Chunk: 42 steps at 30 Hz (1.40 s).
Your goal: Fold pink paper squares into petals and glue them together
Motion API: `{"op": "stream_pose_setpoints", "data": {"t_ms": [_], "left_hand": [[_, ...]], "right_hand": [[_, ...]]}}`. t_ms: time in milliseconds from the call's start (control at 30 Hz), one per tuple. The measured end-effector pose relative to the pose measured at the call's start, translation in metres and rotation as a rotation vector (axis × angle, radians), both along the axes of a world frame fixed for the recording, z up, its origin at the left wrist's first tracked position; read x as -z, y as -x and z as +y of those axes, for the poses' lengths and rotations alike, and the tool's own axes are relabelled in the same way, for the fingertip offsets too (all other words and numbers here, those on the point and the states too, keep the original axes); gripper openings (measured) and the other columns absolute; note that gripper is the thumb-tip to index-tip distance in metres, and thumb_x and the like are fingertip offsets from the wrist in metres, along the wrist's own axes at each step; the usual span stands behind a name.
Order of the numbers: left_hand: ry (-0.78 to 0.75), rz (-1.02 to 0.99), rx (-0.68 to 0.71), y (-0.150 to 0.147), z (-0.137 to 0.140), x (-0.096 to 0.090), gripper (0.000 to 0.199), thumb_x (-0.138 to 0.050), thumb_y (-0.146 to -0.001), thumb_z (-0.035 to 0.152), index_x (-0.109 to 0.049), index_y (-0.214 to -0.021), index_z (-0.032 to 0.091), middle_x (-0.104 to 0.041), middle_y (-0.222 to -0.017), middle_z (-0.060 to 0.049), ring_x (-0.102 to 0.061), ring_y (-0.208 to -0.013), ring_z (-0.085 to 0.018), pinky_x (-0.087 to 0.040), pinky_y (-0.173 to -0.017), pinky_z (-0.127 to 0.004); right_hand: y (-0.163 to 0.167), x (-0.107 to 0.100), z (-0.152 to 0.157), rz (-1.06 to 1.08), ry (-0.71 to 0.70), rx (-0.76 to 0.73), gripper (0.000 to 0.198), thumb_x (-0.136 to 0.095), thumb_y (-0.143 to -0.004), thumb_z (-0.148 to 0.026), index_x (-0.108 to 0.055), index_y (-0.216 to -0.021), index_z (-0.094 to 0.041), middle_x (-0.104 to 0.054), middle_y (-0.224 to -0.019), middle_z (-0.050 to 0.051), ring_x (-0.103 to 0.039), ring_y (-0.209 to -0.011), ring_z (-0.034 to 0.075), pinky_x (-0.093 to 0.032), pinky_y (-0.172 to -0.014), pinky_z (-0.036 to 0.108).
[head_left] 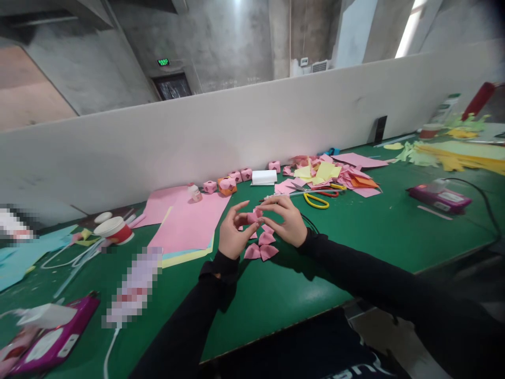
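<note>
Between the fingertips of my left hand [235, 230] and my right hand [287, 220] is a small piece of folded pink paper [255, 215]. Both hands pinch it, one from each side, a little above the green table. Just below lie several folded pink paper pieces [267, 251], close together; some are partly hidden by my hands. To the left, large pink sheets [193, 223] rest over yellow and blue ones. Beyond my right hand are yellow-handled scissors [316, 201], with a second, red-handled pair partly covered beside them.
Folded pink paper shapes [210, 186] line the partition [221, 137], near a small bottle [194, 193]. Paper scraps [325, 172] are heaped behind the scissors. A paper cup [115, 230] and a purple power strip [63, 331] are left; another strip [440, 197] with a cable lies right.
</note>
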State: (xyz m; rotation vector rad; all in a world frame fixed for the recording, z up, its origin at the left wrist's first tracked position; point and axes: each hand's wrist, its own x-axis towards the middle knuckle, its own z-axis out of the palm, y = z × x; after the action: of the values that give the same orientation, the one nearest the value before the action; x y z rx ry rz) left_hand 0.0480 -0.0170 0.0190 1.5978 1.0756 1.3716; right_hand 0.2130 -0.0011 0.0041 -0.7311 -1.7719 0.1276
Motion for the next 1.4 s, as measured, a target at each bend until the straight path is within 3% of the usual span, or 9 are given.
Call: {"op": "stream_pose_setpoints", "data": {"t_ms": [200, 367, 500, 700, 800, 933, 1133, 1400], "left_hand": [[-0.017, 0.06, -0.015, 0.0, -0.001, -0.001, 0.06, -0.076, -0.063, 0.026, -0.052, -0.117, 0.015, -0.065, -0.077, -0.001, -0.063, -0.074, -0.014, -0.052, -0.074, -0.029], [-0.055, 0.161, -0.006, 0.003, -0.001, -0.001, 0.057, -0.071, -0.068, 0.026, -0.05, -0.12, 0.016, -0.067, -0.082, -0.004, -0.065, -0.077, -0.017, -0.052, -0.07, -0.028], [-0.189, 0.349, -0.066, 0.005, -0.002, 0.003, 0.057, -0.068, -0.072, 0.024, -0.047, -0.125, 0.019, -0.067, -0.083, -0.002, -0.065, -0.083, -0.017, -0.051, -0.079, -0.031], [-0.351, 0.372, -0.098, 0.006, 0.002, 0.01, 0.072, -0.069, -0.072, 0.023, -0.034, -0.134, 0.024, -0.055, -0.097, -0.003, -0.065, -0.076, -0.014, -0.052, -0.077, -0.032], [-0.346, 0.376, -0.061, 0.008, 0.004, 0.011, 0.074, -0.069, -0.071, 0.021, -0.033, -0.136, 0.025, -0.051, -0.097, -0.003, -0.064, -0.075, -0.013, -0.052, -0.076, -0.032], [-0.327, 0.362, 0.007, 0.009, 0.005, 0.011, 0.075, -0.069, -0.07, 0.018, -0.033, -0.136, 0.025, -0.051, -0.097, -0.002, -0.062, -0.076, -0.013, -0.052, -0.075, -0.032], [-0.293, 0.334, 0.028, 0.006, 0.003, 0.01, 0.075, -0.071, -0.069, 0.022, -0.035, -0.135, 0.024, -0.051, -0.098, -0.004, -0.061, -0.08, -0.014, -0.053, -0.073, -0.03], [-0.215, 0.208, 0.047, 0.004, 0.004, 0.011, 0.072, -0.072, -0.068, 0.024, -0.038, -0.132, 0.023, -0.057, -0.096, -0.003, -0.062, -0.08, -0.013, -0.052, -0.078, -0.032]], "right_hand": [[0.001, -0.001, 0.001, 0.001, 0.091, -0.03, 0.016, -0.064, -0.081, -0.027, -0.07, -0.095, -0.024, -0.065, -0.096, 0.006, -0.056, -0.097, 0.021, -0.043, -0.092, 0.04], [0.0, 0.0, 0.006, 0.077, 0.338, -0.164, 0.016, -0.067, -0.078, -0.031, -0.071, -0.089, -0.021, -0.067, -0.095, 0.006, -0.058, -0.096, 0.02, -0.046, -0.08, 0.034], [0.0, 0.0, 0.008, 0.092, 0.491, -0.213, 0.019, -0.069, -0.074, -0.036, -0.07, -0.084, -0.02, -0.068, -0.093, 0.006, -0.059, -0.094, 0.021, -0.044, -0.075, 0.032], [0.0, -0.003, 0.008, 0.077, 0.475, -0.214, 0.022, -0.07, -0.073, -0.041, -0.068, -0.072, -0.019, -0.067, -0.083, 0.005, -0.058, -0.086, 0.019, -0.042, -0.073, 0.03], [-0.001, -0.003, 0.009, 0.049, 0.473, -0.255, 0.021, -0.067, -0.076, -0.04, -0.067, -0.071, -0.019, -0.067, -0.082, 0.004, -0.058, -0.085, 0.018, -0.041, -0.074, 0.03], [-0.003, 0.0, 0.013, 0.055, 0.588, -0.365, 0.024, -0.063, -0.078, -0.04, -0.064, -0.071, -0.017, -0.065, -0.078, 0.003, -0.058, -0.078, 0.016, -0.041, -0.07, 0.029], [-0.004, 0.006, 0.018, 0.113, 0.594, -0.423, 0.027, -0.064, -0.076, -0.042, -0.061, -0.068, -0.017, -0.062, -0.076, 0.003, -0.056, -0.08, 0.017, -0.039, -0.079, 0.032], [0.0, 0.01, 0.02, 0.309, 0.813, -0.477, 0.037, -0.072, -0.063, -0.05, -0.061, -0.07, -0.016, -0.06, -0.074, 0.001, -0.053, -0.066, 0.012, -0.042, -0.065, 0.027]]}}
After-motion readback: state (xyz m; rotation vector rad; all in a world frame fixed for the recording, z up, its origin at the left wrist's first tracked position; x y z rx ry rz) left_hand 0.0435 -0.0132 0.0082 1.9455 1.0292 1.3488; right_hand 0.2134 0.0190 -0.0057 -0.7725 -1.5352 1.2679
